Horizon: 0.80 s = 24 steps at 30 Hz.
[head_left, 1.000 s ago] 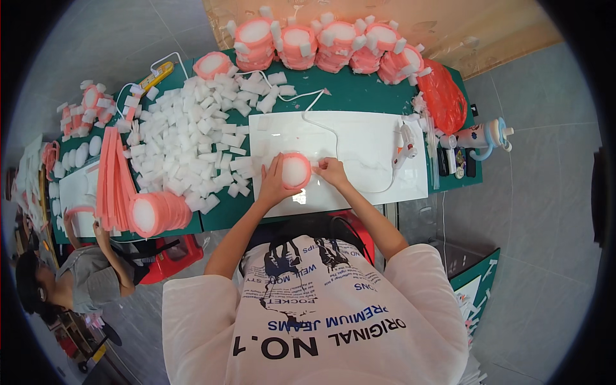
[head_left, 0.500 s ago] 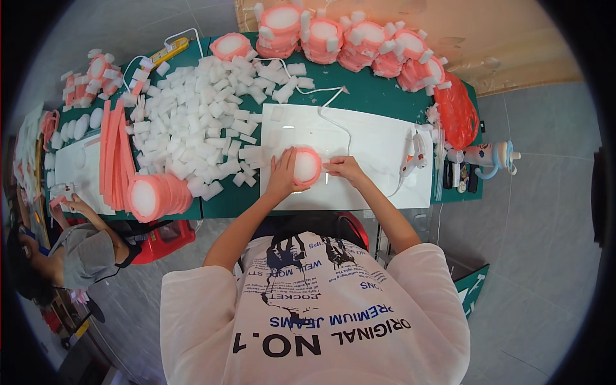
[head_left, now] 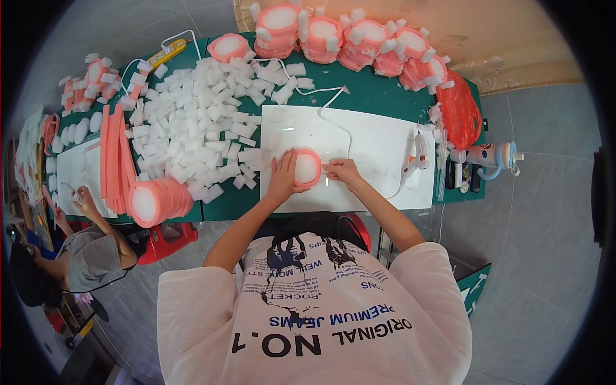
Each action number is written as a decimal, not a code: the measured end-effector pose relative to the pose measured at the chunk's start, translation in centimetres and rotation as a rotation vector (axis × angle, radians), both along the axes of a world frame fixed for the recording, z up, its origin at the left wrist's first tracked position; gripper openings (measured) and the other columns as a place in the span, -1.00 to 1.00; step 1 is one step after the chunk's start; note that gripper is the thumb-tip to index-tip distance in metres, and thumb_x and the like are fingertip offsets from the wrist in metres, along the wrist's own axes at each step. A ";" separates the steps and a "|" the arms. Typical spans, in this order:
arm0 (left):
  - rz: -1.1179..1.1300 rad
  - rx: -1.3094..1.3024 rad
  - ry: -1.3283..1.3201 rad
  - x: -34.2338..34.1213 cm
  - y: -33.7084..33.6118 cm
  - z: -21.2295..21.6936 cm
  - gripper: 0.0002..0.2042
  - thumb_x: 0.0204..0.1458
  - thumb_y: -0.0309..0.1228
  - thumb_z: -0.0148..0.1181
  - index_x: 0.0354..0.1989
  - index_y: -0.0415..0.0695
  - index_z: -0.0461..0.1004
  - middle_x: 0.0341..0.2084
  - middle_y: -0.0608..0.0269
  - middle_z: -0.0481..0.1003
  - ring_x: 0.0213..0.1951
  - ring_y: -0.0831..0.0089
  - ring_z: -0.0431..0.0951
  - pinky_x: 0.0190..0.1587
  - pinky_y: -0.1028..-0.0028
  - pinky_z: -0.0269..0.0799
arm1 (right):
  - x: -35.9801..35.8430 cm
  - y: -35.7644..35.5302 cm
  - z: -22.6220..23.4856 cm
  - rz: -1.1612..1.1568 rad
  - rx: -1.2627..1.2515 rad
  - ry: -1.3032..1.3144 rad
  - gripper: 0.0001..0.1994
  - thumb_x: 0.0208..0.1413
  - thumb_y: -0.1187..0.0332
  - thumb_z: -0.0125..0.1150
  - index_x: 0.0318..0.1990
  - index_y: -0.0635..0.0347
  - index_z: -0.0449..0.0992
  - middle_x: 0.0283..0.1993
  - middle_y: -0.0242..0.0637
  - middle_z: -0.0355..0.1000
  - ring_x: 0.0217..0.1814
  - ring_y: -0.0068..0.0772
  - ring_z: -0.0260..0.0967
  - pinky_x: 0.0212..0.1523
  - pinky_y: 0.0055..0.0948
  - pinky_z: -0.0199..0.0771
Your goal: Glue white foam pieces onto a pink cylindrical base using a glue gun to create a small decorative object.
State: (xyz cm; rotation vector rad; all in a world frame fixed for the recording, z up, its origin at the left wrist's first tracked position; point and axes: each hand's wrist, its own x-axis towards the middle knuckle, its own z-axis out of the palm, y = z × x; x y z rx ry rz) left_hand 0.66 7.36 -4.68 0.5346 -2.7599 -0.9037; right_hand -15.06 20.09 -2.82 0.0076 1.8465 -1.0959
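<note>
While your left hand cups the pink-rimmed foam disc at frame centre, your right hand pinches at its right edge, so it lies between both, equally near. It is round, with no long axis, resting on the white board. Farther left, loose white foam blocks heap on the green table; finished discs line the top.

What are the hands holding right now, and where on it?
The pink-rimmed white foam disc: left hand cups its left rim, right hand pinches its right edge, on the white board.
</note>
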 end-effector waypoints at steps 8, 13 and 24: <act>-0.013 -0.050 0.031 -0.1 -0.2 0.0 0.03 -0.58 -0.05 0.34 0.11 -0.24 -0.10 0.06 0.03 0.03 0.12 0.15 0.04 0.03 -0.07 -0.06 | 0.8 -0.5 -0.6 0.248 0.083 0.533 -0.80 -0.27 0.34 0.25 -0.63 0.31 0.44 -0.67 -0.33 0.36 -0.63 -0.63 0.29 -0.61 -0.65 0.27; -0.007 -0.032 0.020 0.1 0.0 0.3 0.03 -0.59 -0.05 0.34 0.12 -0.23 -0.10 0.07 0.02 0.02 0.12 0.15 0.04 0.02 -0.07 -0.05 | 0.7 0.4 -0.6 0.155 0.054 0.305 -0.81 -0.24 0.33 0.26 -0.59 0.28 0.44 -0.63 -0.39 0.35 -0.60 -0.66 0.28 -0.57 -0.66 0.28; -0.023 -0.005 -0.004 0.2 -0.1 1.0 0.01 -0.56 -0.05 0.34 0.12 -0.18 -0.08 0.07 0.04 0.02 0.10 0.16 0.06 0.00 -0.09 -0.04 | 1.3 1.1 0.3 0.148 -0.104 0.254 -0.85 -0.25 0.37 0.27 -0.58 0.23 0.44 -0.63 -0.47 0.31 -0.60 -0.70 0.17 -0.56 -0.68 0.19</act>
